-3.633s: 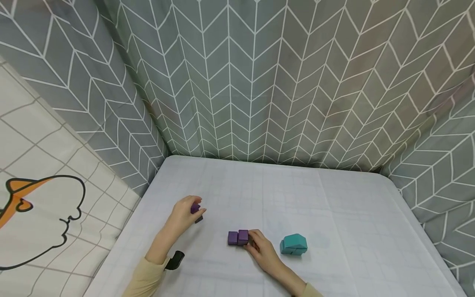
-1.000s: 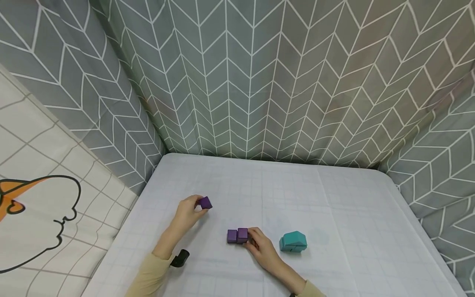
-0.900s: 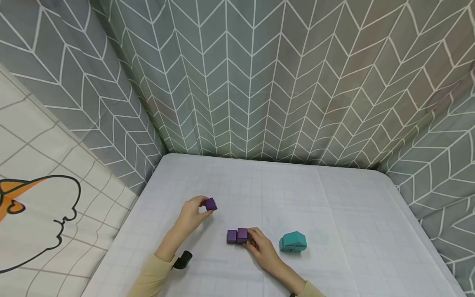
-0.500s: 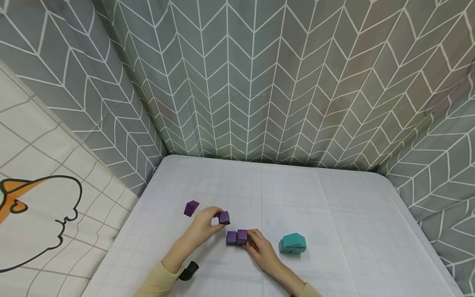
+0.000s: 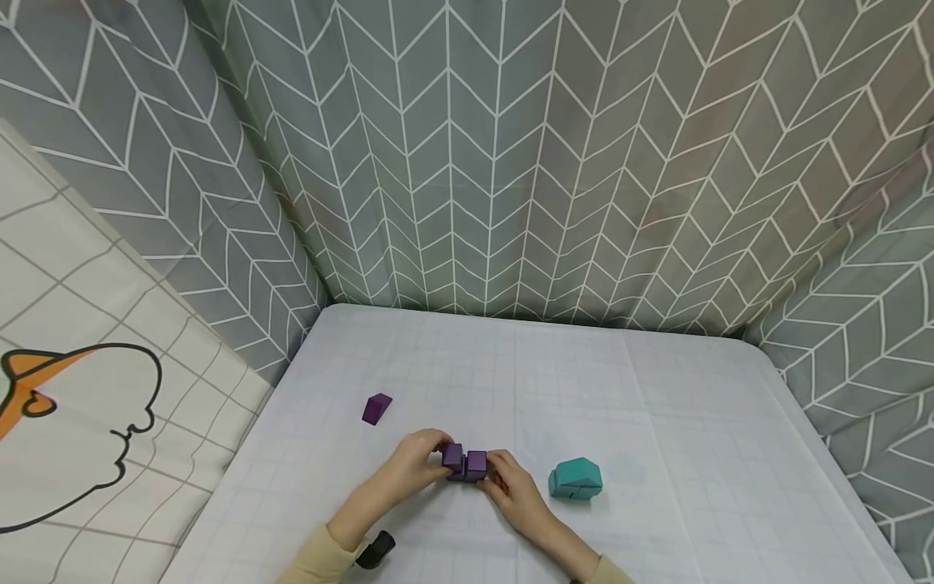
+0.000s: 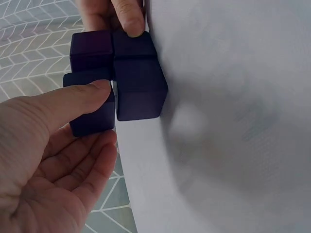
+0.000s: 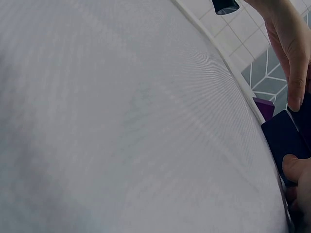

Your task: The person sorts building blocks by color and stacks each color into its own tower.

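Note:
In the head view my left hand (image 5: 410,472) pinches a purple cube (image 5: 452,455) between thumb and fingers, over the left end of a small purple block group. My right hand (image 5: 520,496) holds the right end of that group, at another purple cube (image 5: 477,461). In the left wrist view the pinched cube (image 6: 93,120) sits close beside a larger dark purple block (image 6: 141,92), and the right thumb presses the far block (image 6: 133,46). Whether the pinched cube touches the one below cannot be told. The right wrist view shows the right thumb (image 7: 295,169) on a dark block (image 7: 282,136).
A loose purple block with a slanted face (image 5: 376,409) lies on the white-covered table (image 5: 693,454) to the left. A teal block shape (image 5: 576,478) stands right of the right hand. A black wrist device (image 5: 375,551) is at the left sleeve. Patterned curtains surround the table.
My left hand has picked up a purple cube at the left and carried it right and nearer, to the purple group. The slanted block has come into sight. The right hand has stayed in place.

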Tool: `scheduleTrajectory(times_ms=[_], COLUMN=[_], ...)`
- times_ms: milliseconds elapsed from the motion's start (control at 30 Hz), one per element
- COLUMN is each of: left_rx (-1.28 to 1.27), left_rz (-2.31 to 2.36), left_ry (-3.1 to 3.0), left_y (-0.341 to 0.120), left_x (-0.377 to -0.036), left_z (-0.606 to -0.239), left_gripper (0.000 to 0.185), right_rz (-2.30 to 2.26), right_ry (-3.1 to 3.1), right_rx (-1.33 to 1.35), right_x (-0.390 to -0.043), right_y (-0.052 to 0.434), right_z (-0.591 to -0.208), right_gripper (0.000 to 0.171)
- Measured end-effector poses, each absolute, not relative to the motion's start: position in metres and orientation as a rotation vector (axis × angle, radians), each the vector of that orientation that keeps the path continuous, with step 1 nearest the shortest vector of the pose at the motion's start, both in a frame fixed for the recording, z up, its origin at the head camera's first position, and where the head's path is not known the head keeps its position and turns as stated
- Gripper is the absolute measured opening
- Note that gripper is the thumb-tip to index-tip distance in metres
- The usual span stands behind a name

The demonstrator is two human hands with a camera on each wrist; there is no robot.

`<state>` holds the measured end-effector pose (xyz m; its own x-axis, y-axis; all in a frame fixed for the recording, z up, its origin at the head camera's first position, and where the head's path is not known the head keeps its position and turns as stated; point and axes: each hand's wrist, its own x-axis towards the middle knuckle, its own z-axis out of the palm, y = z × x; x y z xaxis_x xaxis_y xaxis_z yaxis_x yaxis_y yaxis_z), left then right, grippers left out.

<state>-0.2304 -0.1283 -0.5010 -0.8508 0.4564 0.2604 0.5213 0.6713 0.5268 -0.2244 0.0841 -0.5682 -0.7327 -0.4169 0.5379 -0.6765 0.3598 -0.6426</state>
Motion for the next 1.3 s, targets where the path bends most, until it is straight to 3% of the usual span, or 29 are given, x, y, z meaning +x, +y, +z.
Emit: scheduleTrajectory(times_ms=[1300], left_rx=[-0.88], left_rz=[-0.881], left_ry=[-2.79], left_y=[-0.1227], left_x=[-0.2311], left_z=[-0.5062], left_gripper=[0.033], right_rz=[1.322], right_ry=[-2.348], right_rx=[0.986], right_x=[-0.2237], right_y=[0.0848], right_z=[-0.5655], right_gripper=[0.038])
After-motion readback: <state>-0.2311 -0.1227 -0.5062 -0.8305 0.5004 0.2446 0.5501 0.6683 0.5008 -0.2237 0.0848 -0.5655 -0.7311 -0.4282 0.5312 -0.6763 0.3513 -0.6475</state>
